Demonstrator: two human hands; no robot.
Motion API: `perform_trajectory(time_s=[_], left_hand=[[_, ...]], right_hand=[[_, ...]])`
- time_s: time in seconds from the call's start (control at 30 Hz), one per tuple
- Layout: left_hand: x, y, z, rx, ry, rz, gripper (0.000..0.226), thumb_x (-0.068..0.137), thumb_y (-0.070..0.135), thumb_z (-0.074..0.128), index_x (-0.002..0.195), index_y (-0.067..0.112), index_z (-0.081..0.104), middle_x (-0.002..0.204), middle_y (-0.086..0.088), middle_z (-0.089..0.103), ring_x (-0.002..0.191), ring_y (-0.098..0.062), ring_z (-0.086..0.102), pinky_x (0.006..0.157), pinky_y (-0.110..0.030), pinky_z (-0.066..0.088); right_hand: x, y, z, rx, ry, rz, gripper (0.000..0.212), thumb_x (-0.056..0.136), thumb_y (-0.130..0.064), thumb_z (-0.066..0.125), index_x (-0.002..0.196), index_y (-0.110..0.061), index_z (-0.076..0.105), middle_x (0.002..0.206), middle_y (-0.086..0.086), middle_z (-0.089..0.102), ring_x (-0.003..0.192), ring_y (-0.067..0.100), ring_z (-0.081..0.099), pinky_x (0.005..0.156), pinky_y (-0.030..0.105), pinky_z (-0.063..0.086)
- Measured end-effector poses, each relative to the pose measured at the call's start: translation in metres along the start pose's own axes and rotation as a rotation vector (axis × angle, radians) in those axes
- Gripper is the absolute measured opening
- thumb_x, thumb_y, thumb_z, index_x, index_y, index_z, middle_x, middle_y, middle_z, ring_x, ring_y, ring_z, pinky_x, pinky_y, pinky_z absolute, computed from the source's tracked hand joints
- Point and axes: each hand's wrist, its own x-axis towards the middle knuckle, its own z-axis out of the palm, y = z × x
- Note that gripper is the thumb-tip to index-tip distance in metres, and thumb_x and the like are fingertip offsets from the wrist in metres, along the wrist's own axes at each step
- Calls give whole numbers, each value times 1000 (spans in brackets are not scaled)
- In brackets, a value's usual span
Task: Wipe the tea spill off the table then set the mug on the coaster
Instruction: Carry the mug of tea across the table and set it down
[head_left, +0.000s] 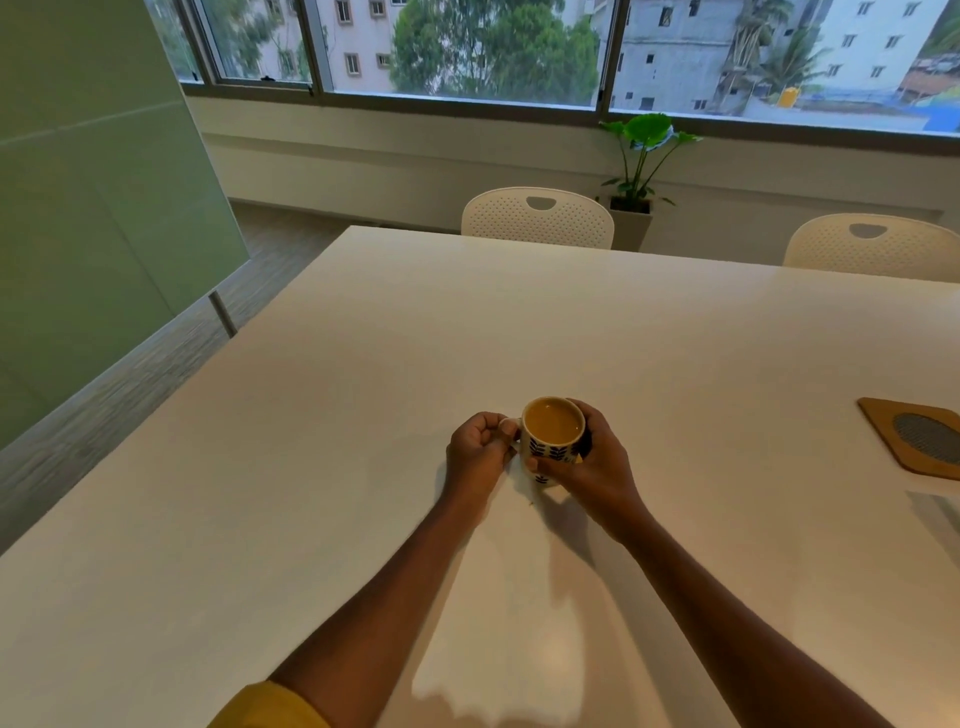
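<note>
mug (555, 451) sits mid-table (337, 415), upright, both hands on it
left hand (478, 453): fingers curled, pinching the handle (514, 422) on the mug's left side; the handle is mostly hidden under those fingers
right hand (600, 470): wrapped round the mug body from the right, thumb across the near face over the blue leaf print, fingers round the far side
so the mug is clamped between the two hands, rim and top above both grips, tea (553, 422) nearly to the rim, surface level
mug base is hidden by the right hand, so I can't tell whether it's on the tabletop or just off it
small dark speck (530, 503) on the table just in front of the mug
coaster (889, 427): wooden, grey round inset, flat near the right edge of the table, well apart from the mug and cut by the frame
just nearer than it, a pale grey flat thing (935, 512) at the frame edge, can't tell what
yellow sleeve (270, 706) on the left arm
two white chairs (537, 221) on the far side, potted plant (644, 156) under the window
</note>
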Motion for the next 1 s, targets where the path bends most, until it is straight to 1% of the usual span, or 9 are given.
perform_trajectory(time_s=[0.2,0.3,0.4,0.47,0.67,0.77,0.87,0.93,1.0], left_hand=[[-1,4,-7,-23,28,8,11,103,11,69,97,15,77,104,-17,83,101,-34,79,100,-59,64],[-2,10,-16,-38,40,25,12,103,9,69,95,15,77,104,-19,82,109,-41,79,101,-57,64],[-3,17,-30,-49,58,43,11,104,9,69,96,14,76,108,-23,81,112,-44,77,102,-56,64],[-5,23,-42,-52,73,59,10,104,10,69,98,14,75,110,-22,81,112,-42,77,102,-56,64],[-12,42,-88,-65,157,103,7,105,16,70,101,13,76,110,-22,81,112,-41,78,101,-55,64],[-17,48,-118,-75,203,110,12,105,16,70,107,6,75,112,-22,81,113,-41,77,102,-55,64],[-22,52,-152,-99,238,122,21,106,13,69,116,-5,72,116,-28,79,117,-45,76,105,-57,62],[-26,54,-175,-105,268,130,23,106,14,69,116,-7,72,117,-30,78,117,-46,75,105,-57,62],[-30,56,-198,-108,300,137,23,106,14,69,116,-6,72,116,-30,78,112,-42,77,105,-57,62]], right_hand=[[2,-12,1,7,-31,-28,87,70,-31,101,144,-31,55,135,-15,68,124,5,66,103,43,62],[4,-23,6,14,-44,-48,85,70,-28,101,142,-32,55,134,-17,67,122,0,65,101,37,62],[6,-36,14,29,-64,-67,86,70,-24,102,140,-34,54,133,-15,67,123,6,66,97,30,62],[7,-45,22,48,-82,-82,87,70,-21,102,141,-32,55,135,-11,67,125,11,66,97,32,62],[11,-75,59,88,-161,-124,89,70,-16,101,145,-22,55,138,-5,67,128,15,65,105,48,61],[12,-91,85,107,-208,-136,89,70,-16,101,145,-23,55,136,-7,67,127,14,66,105,48,61],[11,-106,114,119,-255,-159,90,68,-22,103,145,-22,56,136,-7,68,126,13,67,104,47,62],[10,-117,134,121,-284,-180,93,67,-26,104,146,-22,55,137,-7,67,126,14,66,103,46,62],[8,-127,156,120,-310,-196,94,66,-29,104,145,-24,55,137,-8,67,126,14,66,103,47,62]])
